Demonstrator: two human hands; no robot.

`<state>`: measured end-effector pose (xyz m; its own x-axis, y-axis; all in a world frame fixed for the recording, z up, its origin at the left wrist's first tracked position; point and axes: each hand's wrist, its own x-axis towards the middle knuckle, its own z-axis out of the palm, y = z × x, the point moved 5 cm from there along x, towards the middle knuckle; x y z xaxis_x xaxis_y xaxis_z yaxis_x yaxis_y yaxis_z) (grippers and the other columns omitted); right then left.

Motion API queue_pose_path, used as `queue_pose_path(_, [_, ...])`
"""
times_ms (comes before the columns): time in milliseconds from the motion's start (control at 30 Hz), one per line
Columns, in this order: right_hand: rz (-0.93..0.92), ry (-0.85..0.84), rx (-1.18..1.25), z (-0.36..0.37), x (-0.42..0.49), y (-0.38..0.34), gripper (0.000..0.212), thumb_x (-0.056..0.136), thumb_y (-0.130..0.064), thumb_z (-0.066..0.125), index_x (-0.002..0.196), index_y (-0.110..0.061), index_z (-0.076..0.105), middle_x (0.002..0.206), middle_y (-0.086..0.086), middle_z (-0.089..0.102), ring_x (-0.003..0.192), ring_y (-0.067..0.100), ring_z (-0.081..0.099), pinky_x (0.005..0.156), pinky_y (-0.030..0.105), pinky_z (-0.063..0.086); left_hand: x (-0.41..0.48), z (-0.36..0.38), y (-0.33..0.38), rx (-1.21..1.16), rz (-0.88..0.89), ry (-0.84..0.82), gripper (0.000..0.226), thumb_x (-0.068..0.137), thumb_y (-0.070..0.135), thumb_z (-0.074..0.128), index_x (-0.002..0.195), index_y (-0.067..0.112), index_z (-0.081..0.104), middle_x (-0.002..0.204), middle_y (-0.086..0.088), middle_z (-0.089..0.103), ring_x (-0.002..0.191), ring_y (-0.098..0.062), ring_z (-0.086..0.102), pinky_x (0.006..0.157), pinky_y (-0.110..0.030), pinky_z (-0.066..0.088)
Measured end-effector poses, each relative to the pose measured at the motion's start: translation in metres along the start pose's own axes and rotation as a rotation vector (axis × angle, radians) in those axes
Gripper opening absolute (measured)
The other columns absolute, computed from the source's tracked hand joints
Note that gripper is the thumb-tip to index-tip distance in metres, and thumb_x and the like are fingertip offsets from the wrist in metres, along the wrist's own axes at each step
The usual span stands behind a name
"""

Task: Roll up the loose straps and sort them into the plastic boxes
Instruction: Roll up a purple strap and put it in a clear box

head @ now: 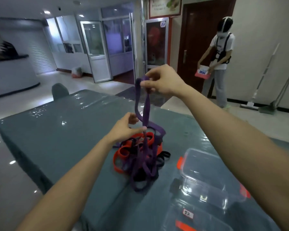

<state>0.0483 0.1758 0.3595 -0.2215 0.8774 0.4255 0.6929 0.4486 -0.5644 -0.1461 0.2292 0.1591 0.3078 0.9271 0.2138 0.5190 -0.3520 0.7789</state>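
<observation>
Purple strap (pixel 147 104) hangs looped from the raised right hand (pixel 162 82), pinched between thumb and fingertips. The left hand (pixel 125 127), lower and nearer, pinches it loosely just above the tangled pile (pixel 140 160) on the table (pixel 57 130), left of the boxes (pixel 205 177).

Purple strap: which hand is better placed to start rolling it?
Right: the right hand pinches the lifted end of the purple strap; the left hand holds it lower, by the pile.

A person (pixel 221 52) stands near a leaning mop (pixel 248 105).
</observation>
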Motion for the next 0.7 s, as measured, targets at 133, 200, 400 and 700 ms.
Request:
queue_pose_path(133, [-0.055, 0.016, 0.102, -0.010, -0.011, -0.036, 0.026, 0.097, -0.028, 0.080, 0.111, -0.006, 0.079, 0.094, 0.014, 0.080, 0.085, 0.028, 0.079, 0.082, 0.043, 0.065, -0.016, 0.014, 0.009, -0.113, -0.073, 0.115, 0.144, 0.048, 0.084, 0.092, 0.160, 0.031, 0.018, 0.165, 0.000, 0.035, 0.153, -0.015, 0.039, 0.121, -0.033, 0.042])
queue_pose_path(200, [-0.136, -0.013, 0.095, -0.013, -0.019, -0.056, 0.023, 0.101, -0.022, 0.075, 0.116, -0.005, 0.077, 0.096, 0.011, 0.080, 0.079, 0.014, 0.077, 0.075, 0.026, 0.061, -0.017, 0.014, 0.013, -0.133, -0.082, 0.123, 0.145, 0.053, 0.075, 0.098, 0.163, 0.034, 0.012, 0.172, 0.001, 0.026, 0.157, -0.015, 0.031, 0.124, -0.033, 0.035])
queue_pose_path(400, [-0.223, 0.055, 0.274, -0.031, -0.031, -0.065, 0.022, 0.107, -0.016, 0.064, 0.125, -0.007, 0.074, 0.109, 0.006, 0.079, 0.099, 0.012, 0.076, 0.085, 0.023, 0.060, -0.012, 0.030, 0.012, -0.210, -0.100, -0.061, 0.028, 0.109, 0.037, 0.066, 0.122, 0.014, 0.076, 0.121, 0.000, 0.080, 0.121, -0.020, 0.074, 0.104, -0.035, 0.057])
queue_pose_path(700, [0.668, -0.500, -0.589, 0.089, -0.124, 0.160, 0.056, 0.090, -0.039, 0.084, 0.128, -0.002, 0.065, 0.135, 0.020, 0.068, 0.117, 0.034, 0.065, 0.098, 0.040, 0.056, -0.012, -0.035, -0.001, 0.329, -0.049, -0.097, 0.028, 0.098, 0.034, 0.079, 0.105, 0.015, 0.059, 0.086, 0.001, 0.068, 0.075, -0.019, 0.065, 0.065, -0.034, 0.048])
